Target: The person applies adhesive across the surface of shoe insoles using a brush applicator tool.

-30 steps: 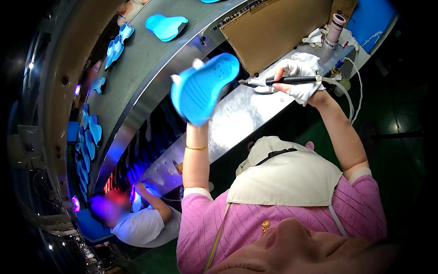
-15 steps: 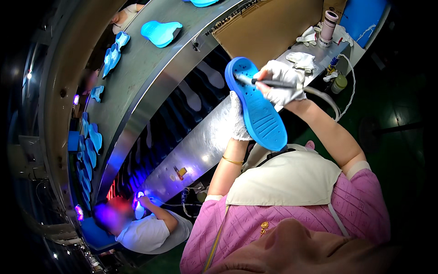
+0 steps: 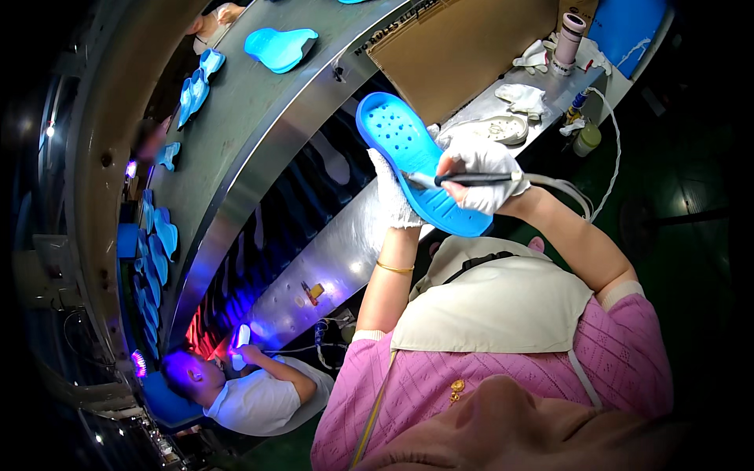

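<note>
At one o'clock, my half-curled, white-gloved left hand (image 3: pixel 395 196) grips the bright-blue, foot-shaped sole (image 3: pixel 419 157); my white-gloved right hand (image 3: pixel 485 166) pinches the slim black pen-like tool (image 3: pixel 471 180), its tip shifted from the holed end (mid-sole gets attention now, I judge).

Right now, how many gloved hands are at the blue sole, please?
2: the left hand, partly behind the blue sole, and the right hand, holding a black tool over it.

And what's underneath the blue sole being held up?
The white-gloved left hand holds the blue sole at its left edge, partly underneath. The rest of that hand and the sole's underside are hidden.
</note>
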Motion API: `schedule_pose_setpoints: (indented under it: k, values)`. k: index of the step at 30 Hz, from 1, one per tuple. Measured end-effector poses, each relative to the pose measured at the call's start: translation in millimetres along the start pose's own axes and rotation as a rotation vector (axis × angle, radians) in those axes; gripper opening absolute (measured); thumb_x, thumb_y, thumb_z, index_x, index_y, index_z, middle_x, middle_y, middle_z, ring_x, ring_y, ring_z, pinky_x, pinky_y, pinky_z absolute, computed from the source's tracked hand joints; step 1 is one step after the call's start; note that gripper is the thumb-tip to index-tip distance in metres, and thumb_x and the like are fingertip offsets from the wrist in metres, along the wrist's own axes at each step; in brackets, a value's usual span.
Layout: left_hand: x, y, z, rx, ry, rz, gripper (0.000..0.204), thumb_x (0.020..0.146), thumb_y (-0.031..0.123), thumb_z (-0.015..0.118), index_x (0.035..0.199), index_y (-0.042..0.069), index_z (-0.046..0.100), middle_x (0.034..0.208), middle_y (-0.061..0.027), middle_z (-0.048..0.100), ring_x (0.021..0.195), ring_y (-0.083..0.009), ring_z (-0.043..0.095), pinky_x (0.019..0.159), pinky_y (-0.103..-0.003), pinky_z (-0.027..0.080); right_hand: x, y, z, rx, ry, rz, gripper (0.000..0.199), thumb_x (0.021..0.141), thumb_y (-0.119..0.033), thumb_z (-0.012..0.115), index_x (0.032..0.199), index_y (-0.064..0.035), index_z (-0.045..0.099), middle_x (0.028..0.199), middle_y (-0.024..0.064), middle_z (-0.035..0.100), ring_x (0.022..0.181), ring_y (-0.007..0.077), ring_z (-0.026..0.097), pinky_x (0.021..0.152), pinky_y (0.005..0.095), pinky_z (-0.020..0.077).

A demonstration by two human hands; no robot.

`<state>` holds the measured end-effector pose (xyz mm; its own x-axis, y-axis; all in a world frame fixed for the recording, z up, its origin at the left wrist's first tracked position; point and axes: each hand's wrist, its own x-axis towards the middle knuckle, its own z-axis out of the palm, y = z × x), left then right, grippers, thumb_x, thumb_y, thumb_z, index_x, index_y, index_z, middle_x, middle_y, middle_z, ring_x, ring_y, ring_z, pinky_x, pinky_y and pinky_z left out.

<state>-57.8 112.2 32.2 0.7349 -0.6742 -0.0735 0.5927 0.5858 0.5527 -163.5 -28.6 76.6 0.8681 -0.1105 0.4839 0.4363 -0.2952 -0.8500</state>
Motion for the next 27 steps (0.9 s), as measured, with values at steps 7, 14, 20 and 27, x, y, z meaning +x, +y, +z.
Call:
schedule_pose_setpoints:
  k: [7, 14, 20, 27]
  values:
    - [6, 14, -11, -0.056, -0.048, -0.009, 0.088, 0.090, 0.072, 0.040, 0.147, 0.005, 0.033, 0.139, -0.0228, 0.050, 0.123, -0.0399, 0.052, 0.107, -0.053, 0.041, -5, -9, 4, -0.144, -0.112, -0.220, 0.016, 0.071, -0.004, 0.073, 0.083, -0.0100, 0.063, 0.078, 0.0085, 0.063, 0.073, 0.0256, 0.063, 0.068, 0.0335, 0.0510]
    - [8, 24, -18, -0.141, -0.156, -0.002, 0.085, 0.089, 0.070, 0.046, 0.143, 0.005, 0.038, 0.132, -0.0215, 0.055, 0.115, -0.0384, 0.057, 0.100, -0.051, 0.047, -18, -4, 6, -0.073, -0.054, -0.113, 0.013, 0.078, -0.003, 0.072, 0.087, -0.0081, 0.064, 0.080, 0.0070, 0.062, 0.078, 0.0211, 0.062, 0.073, 0.0308, 0.0498]
    - [-6, 21, 8, -0.289, -0.185, -0.050, 0.093, 0.083, 0.077, 0.047, 0.146, 0.009, 0.037, 0.135, -0.0226, 0.052, 0.120, -0.0374, 0.054, 0.102, -0.052, 0.046, -9, 6, -11, 0.301, -0.193, 0.283, 0.004, 0.089, -0.008, 0.067, 0.088, -0.0050, 0.064, 0.079, 0.0006, 0.062, 0.074, 0.0058, 0.058, 0.066, 0.0224, 0.0482]
    - [-23, -3, 27, -0.068, -0.208, 0.043, 0.097, 0.085, 0.079, 0.038, 0.153, 0.012, 0.023, 0.151, -0.0196, 0.035, 0.134, -0.0370, 0.041, 0.109, -0.052, 0.038, -3, 3, -17, 0.347, 0.050, 0.271, 0.004, 0.090, -0.004, 0.063, 0.093, -0.0027, 0.060, 0.088, 0.0052, 0.064, 0.075, 0.0105, 0.061, 0.071, 0.0253, 0.0503]
